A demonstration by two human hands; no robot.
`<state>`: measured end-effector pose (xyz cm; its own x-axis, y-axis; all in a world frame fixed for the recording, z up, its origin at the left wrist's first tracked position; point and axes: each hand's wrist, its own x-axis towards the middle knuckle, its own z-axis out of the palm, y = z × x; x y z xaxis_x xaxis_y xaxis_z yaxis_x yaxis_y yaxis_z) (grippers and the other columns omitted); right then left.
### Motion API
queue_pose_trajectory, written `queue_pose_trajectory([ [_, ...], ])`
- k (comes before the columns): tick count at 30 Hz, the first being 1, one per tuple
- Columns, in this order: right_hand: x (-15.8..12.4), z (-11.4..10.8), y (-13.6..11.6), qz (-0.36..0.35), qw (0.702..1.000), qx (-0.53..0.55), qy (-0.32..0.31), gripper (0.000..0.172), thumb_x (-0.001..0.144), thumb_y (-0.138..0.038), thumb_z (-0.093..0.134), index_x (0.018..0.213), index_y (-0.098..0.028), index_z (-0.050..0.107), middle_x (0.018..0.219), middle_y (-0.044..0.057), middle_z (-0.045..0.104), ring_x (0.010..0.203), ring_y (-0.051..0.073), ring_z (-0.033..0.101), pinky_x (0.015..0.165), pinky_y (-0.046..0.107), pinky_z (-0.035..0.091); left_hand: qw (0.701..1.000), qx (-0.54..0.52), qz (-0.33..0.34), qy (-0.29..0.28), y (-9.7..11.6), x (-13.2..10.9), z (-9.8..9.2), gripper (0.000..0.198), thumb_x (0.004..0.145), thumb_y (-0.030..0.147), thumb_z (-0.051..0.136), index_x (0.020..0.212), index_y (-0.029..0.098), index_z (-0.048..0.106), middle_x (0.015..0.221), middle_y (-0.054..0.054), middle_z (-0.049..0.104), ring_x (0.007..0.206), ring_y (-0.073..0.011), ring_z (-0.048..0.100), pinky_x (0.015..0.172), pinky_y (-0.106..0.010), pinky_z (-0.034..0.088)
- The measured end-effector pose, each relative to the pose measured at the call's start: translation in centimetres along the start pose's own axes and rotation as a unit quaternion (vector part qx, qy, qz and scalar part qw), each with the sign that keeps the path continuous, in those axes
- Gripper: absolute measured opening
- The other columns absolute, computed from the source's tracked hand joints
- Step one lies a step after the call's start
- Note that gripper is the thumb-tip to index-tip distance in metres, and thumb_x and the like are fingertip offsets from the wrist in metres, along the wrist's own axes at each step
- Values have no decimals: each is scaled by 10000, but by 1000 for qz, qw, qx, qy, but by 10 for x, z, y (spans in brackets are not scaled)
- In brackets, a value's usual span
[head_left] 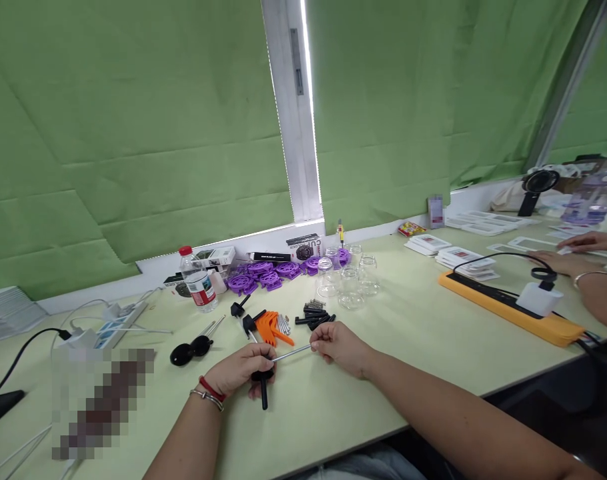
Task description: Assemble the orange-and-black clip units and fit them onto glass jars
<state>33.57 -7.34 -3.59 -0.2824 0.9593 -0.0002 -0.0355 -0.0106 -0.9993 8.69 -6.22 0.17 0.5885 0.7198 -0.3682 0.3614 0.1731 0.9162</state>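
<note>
My left hand [243, 368] is closed around a black plastic part with a short rod-like handle [264, 395] that points down. A thin metal rod [292, 353] runs from my left fingers to my right hand [341, 348], which pinches its far end. Whether the rod sits inside the black part is hidden by my left fingers. Just beyond the hands lie orange plastic pieces [269, 327], small metal pins or screws [283, 325], black handle pieces [318, 319], springs [314, 304] and similar black parts [248, 324].
Glass jars [351, 290] and purple plastic parts [268, 275] stand toward the wall. A water bottle [198, 280] and sunglasses [191, 350] are on the left. An orange power strip [508, 310] lies on the right, near another person's hands [558, 261].
</note>
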Motion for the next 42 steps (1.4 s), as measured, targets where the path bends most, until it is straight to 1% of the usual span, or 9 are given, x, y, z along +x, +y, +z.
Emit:
queue_pose_trajectory([
  [3, -1, 1, -2, 7, 1000, -8, 1, 185, 671, -292, 664, 728, -156, 552, 533, -61, 455, 462, 63, 387, 462, 216, 315, 1000, -6, 4, -3, -1, 0, -1, 235, 701, 304, 534, 871, 142, 514, 640, -4, 614, 381, -91, 535, 350, -182, 380],
  [8, -1, 1, -4, 19, 999, -40, 11, 152, 713, -283, 621, 740, -162, 532, 529, -62, 436, 455, 65, 358, 454, 215, 277, 1000, -8, 10, -4, 4, -1, 5, 211, 691, 303, 541, 830, 151, 499, 637, -2, 616, 387, -100, 548, 350, -186, 390],
  [12, 2, -1, 0, 17, 996, -89, 23, 119, 753, -283, 572, 760, -169, 541, 535, -60, 411, 469, 74, 335, 463, 219, 255, 1000, -6, 9, 0, 6, 0, 8, 192, 687, 296, 542, 810, 157, 494, 633, 1, 618, 384, -100, 545, 350, -190, 393],
  [17, 4, -2, 5, -2, 987, -155, 35, 182, 776, -342, 551, 713, -173, 530, 561, -51, 380, 514, 87, 311, 492, 226, 252, 1000, -12, 12, -6, 2, 2, 5, 198, 705, 301, 536, 830, 153, 494, 638, -2, 622, 387, -101, 549, 349, -189, 392],
  [22, 6, 0, 8, -26, 981, -190, 22, 281, 841, -379, 459, 643, -179, 450, 561, -44, 370, 516, 90, 307, 511, 231, 266, 1000, -16, 8, -3, 0, 3, 3, 208, 701, 300, 538, 841, 151, 497, 641, -8, 629, 386, -101, 546, 348, -190, 398],
  [25, 8, 1, 10, -38, 980, -196, 8, 323, 875, -389, 402, 633, -179, 435, 568, -34, 401, 517, 92, 324, 522, 233, 282, 1000, -16, 7, -3, -3, 4, 1, 209, 710, 300, 536, 852, 151, 501, 640, -12, 632, 388, -103, 547, 348, -190, 399],
  [32, 6, 1, 9, -41, 981, -189, 9, 361, 894, -431, 374, 650, -176, 452, 608, -15, 470, 532, 95, 364, 525, 230, 299, 1000, -26, 7, -3, -4, 4, 0, 224, 714, 300, 526, 882, 154, 500, 644, -16, 633, 388, -104, 536, 354, -203, 408],
  [38, 9, -1, 17, -34, 986, -163, 20, 293, 879, -444, 420, 736, -191, 460, 640, -29, 476, 525, 88, 359, 512, 222, 305, 1000, -25, 6, -2, -2, 3, 2, 233, 706, 315, 541, 873, 159, 496, 645, -16, 628, 393, -109, 539, 360, -211, 405],
  [42, 9, -2, 17, -34, 990, -136, 0, 290, 880, -446, 427, 745, -191, 458, 661, -24, 501, 526, 83, 362, 504, 215, 302, 1000, -26, 4, 6, -2, 3, 2, 244, 704, 316, 544, 884, 160, 492, 645, -16, 630, 396, -109, 538, 363, -212, 407],
])
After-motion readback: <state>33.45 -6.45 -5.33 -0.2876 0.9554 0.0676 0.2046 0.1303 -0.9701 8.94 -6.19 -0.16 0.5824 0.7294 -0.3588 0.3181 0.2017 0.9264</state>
